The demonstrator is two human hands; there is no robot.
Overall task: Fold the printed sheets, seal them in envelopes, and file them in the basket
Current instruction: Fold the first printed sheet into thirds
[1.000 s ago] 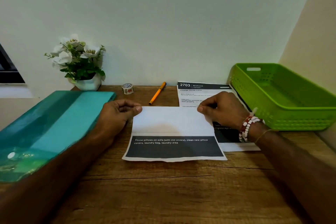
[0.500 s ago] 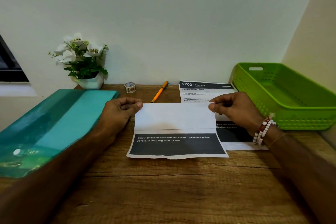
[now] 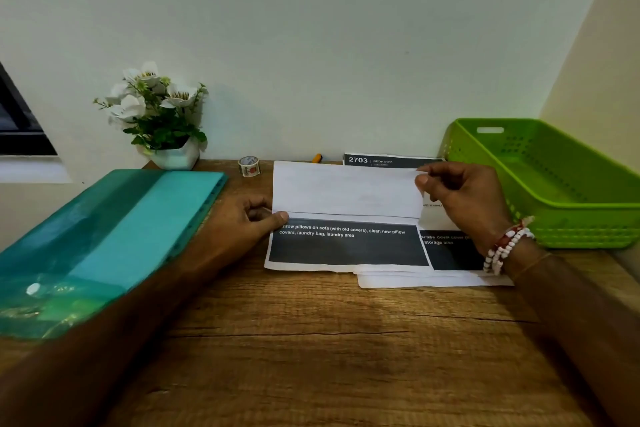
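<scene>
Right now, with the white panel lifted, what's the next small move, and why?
Probably swing the white panel down over the dark printed band and crease it: the right hand pinches its raised corner, the left hand holds the fold line.

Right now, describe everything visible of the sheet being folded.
The sheet is white paper, partly folded: its far panel shows a blank back. The near part lies on the wooden table, bearing a black band with white text. The left hand holds its left edge where the panels meet; the right hand pinches the far right corner.
</scene>
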